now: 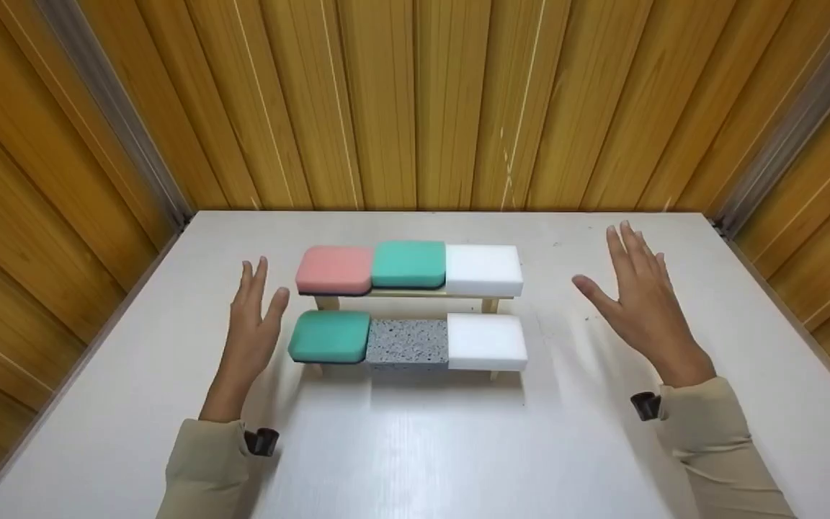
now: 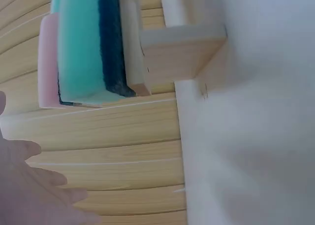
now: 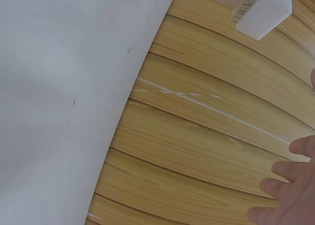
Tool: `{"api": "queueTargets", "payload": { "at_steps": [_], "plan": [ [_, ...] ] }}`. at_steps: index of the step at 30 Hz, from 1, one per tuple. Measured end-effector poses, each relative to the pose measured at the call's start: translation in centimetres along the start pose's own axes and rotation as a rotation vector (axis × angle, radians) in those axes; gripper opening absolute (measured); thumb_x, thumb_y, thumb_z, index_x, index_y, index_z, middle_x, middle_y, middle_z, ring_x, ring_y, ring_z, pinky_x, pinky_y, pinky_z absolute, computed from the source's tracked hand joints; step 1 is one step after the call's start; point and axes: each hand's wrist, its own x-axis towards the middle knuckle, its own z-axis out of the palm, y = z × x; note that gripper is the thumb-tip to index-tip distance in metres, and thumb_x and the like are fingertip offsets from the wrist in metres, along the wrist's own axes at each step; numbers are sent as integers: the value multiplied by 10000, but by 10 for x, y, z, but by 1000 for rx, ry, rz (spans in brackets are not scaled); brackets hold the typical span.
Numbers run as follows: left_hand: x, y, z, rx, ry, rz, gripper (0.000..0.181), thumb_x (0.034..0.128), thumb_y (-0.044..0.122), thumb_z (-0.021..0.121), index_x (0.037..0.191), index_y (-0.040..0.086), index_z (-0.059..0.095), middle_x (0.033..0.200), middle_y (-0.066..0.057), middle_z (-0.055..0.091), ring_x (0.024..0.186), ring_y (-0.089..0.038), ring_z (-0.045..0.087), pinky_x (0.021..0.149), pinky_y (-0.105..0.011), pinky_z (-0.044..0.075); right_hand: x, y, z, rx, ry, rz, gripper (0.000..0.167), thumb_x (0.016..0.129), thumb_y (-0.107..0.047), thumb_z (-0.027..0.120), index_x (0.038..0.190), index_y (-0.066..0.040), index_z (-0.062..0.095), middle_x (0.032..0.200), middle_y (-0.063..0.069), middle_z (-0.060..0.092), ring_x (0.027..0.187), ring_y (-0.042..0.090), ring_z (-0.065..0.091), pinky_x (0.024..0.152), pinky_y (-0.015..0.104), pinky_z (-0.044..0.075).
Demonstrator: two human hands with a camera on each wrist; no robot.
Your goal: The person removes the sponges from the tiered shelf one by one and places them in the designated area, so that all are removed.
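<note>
Two low wooden stands hold blocks in two rows. On the back stand (image 1: 458, 294) lie a pink sponge (image 1: 334, 268), a green sponge (image 1: 409, 263) and a white sponge block (image 1: 484, 269). The front row has a darker green sponge (image 1: 330, 336), a grey speckled block (image 1: 408, 342) and another white sponge block (image 1: 487, 340). My left hand (image 1: 253, 328) is raised just left of the rows, fingers extended, holding nothing. To the right, well apart from the blocks, my right hand (image 1: 642, 310) is spread with nothing in it. A dark scouring layer (image 2: 110, 43) backs the green sponge.
The stands rest on a white table (image 1: 400, 461). Wood-patterned panels (image 1: 415, 108) rise behind it and along both sides, with grey corner posts (image 1: 116, 108). A dark device (image 1: 262, 441) sits at the left cuff, and a similar one (image 1: 645, 406) at the right.
</note>
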Motion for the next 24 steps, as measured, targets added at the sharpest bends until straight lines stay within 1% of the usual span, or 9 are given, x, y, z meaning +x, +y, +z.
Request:
{"api": "queueTargets", "payload": {
  "at_steps": [3,7,11,14,17,20,23,24],
  "plan": [
    [0,-5,-1,-182,-26,-30,638,1009,496,321,1555,229,128,1634,-35,32,1507,-270,21,1199,-590,88,6,-4,-4,35,-24,-18,857,938,-518,526,1551,-95,103,1614,163,96,1486,379,59,1188,613,7],
    [0,-13,-1,-380,-68,-67,614,1025,470,269,1556,194,133,1629,-5,104,1502,-235,109,1229,-489,113,13,-10,-8,80,-64,-43,850,940,-506,532,1553,-115,92,1620,133,97,1488,363,72,1202,583,22],
    [-2,-22,2,-617,-105,-95,607,1039,444,247,1550,133,145,1616,-51,164,1483,-223,195,1241,-405,109,22,-17,-11,117,-125,-52,837,937,-517,531,1555,-165,90,1628,68,76,1495,326,73,1215,548,32],
    [-4,-30,5,-773,-130,-113,588,1046,432,234,1542,123,169,1596,-87,218,1471,-215,232,1241,-383,114,27,-21,-13,140,-178,-61,841,932,-526,533,1555,-187,82,1630,41,63,1500,302,64,1221,527,26],
    [-4,-39,11,-884,-148,-139,570,1050,423,222,1535,125,198,1571,-114,282,1453,-221,283,1238,-384,139,32,-25,-12,152,-225,-74,851,923,-534,542,1555,-196,82,1631,37,64,1501,292,62,1220,529,36],
    [-4,-47,16,-963,-156,-162,553,1054,405,218,1526,117,230,1548,-141,327,1428,-223,338,1226,-380,190,37,-28,-12,151,-270,-72,857,911,-555,545,1555,-226,84,1631,25,71,1498,315,60,1199,584,71],
    [-4,-53,22,-1060,-162,-182,547,1049,419,259,1505,119,276,1539,-171,332,1410,-227,369,1209,-357,244,40,-31,-12,148,-308,-66,857,902,-575,543,1554,-247,93,1630,9,85,1495,324,74,1180,615,108],
    [-4,-55,23,-1097,-171,-187,554,1044,429,280,1504,120,279,1544,-177,319,1416,-234,359,1204,-348,255,41,-32,-12,148,-321,-70,856,903,-575,541,1554,-242,96,1630,18,89,1494,328,78,1178,618,110]
  ]
}}
